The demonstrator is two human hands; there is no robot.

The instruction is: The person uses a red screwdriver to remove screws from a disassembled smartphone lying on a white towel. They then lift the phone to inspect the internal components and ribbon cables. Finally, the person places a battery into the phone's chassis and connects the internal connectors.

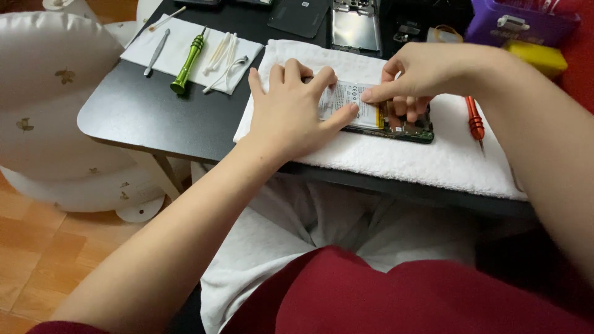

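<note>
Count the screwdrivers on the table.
2. A green screwdriver lies on the white cloth at the table's far left; an orange screwdriver lies on the white towel, right of the opened phone. Others may be hidden.

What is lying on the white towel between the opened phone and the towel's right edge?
In the head view, an orange-handled screwdriver lies on the white towel, right of the opened phone, tip toward the person.

Your left hand [291, 108] lies flat, fingers spread; just beside it, your right hand [417, 77] presses down with its forefinger.
</note>
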